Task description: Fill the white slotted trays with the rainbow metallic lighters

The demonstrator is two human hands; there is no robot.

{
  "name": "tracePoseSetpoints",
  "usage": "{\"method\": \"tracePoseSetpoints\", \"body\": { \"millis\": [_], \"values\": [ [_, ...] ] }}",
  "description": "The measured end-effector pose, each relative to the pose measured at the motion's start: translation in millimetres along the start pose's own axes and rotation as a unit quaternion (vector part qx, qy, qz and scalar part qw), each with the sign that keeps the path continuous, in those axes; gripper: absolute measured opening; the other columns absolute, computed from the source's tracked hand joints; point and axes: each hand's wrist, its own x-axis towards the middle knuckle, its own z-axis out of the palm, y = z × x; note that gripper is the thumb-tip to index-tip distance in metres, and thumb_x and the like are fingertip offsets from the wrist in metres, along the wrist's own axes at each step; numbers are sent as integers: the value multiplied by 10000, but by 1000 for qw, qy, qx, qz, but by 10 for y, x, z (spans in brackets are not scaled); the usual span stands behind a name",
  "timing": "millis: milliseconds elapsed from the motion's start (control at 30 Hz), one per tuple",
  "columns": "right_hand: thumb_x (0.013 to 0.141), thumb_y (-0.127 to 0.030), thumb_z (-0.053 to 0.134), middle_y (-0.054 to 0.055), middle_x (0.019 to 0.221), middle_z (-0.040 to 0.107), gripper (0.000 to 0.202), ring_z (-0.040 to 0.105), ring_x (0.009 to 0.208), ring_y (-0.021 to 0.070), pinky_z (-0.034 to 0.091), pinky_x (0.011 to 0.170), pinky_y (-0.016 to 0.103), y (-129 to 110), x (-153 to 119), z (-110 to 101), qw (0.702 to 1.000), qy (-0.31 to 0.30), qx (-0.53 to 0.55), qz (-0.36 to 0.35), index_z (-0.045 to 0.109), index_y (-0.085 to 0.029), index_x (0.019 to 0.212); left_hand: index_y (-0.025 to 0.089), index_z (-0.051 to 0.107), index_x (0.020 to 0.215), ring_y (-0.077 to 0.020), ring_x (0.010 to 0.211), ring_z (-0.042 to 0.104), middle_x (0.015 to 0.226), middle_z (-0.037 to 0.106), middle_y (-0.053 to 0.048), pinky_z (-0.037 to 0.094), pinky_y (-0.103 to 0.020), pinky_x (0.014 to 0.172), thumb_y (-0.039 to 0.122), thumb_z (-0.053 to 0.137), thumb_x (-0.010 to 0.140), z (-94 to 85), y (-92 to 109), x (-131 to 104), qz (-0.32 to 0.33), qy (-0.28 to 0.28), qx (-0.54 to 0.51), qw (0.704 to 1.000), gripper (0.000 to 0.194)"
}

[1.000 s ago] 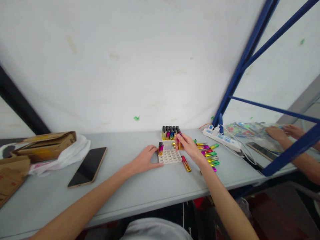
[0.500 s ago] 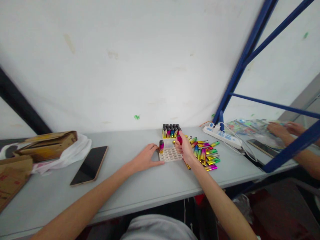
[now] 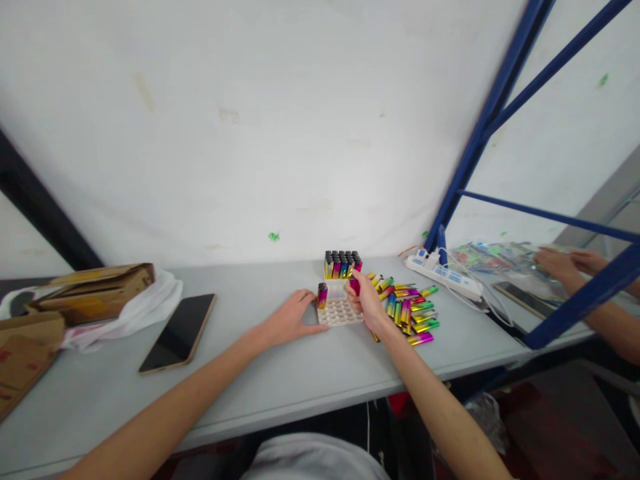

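There is room on the desk between the phone and left hand; lighters block the tray's right side.

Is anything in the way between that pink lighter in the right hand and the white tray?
Nothing visible. The right hand holds the pink lighter at the right side of the white tray. Another lighter stands upright at the tray's left side, off that path.
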Motion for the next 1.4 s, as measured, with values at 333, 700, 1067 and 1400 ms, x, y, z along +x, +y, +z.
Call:
{"method": "tracePoseSetpoints", "body": {
  "millis": [333, 700, 1067, 1400],
  "values": [
    [891, -721, 466, -66, 513, 226, 534, 130, 444, 106, 110, 429, 276, 77, 38, -13, 999, 10, -36, -36, 405, -257, 635, 194, 634, 1223, -337, 1151, 623, 1221, 645, -139, 511, -496, 1059, 684, 745, 835, -31, 35, -4, 0, -1, -11, 1000, 635],
    [944, -615, 577, 7, 803, 623, 398, 584, 730, 183, 477, 694, 309, 151, 106, -60, 940, -40, -224, -255, 612, -225, 1016, 196, 617, 1242, -331, 1157, 616, 1230, 629, -131, 500, -496, 1069, 681, 741, 843, -33, 47, -13, -4, -8, -12, 1000, 640],
    [990, -481, 616, 4, 760, 690, 278, 614, 697, 196, 457, 709, 309, 46, -24, -70, 876, -97, -355, -311, 673, -226, 1085, 185, 628, 1223, -330, 1185, 605, 1245, 630, -139, 486, -492, 1089, 650, 766, 833, -27, 48, -7, -11, -12, -16, 1000, 623],
    [959, -499, 673, 62, 924, 774, 305, 686, 829, 232, 501, 801, 336, 70, 14, -99, 858, -132, -363, -340, 749, -229, 1078, 183, 632, 1178, -325, 1159, 612, 1217, 632, -136, 496, -488, 1068, 643, 768, 839, -18, 37, -5, 0, -12, -11, 1000, 588]
  ]
}}
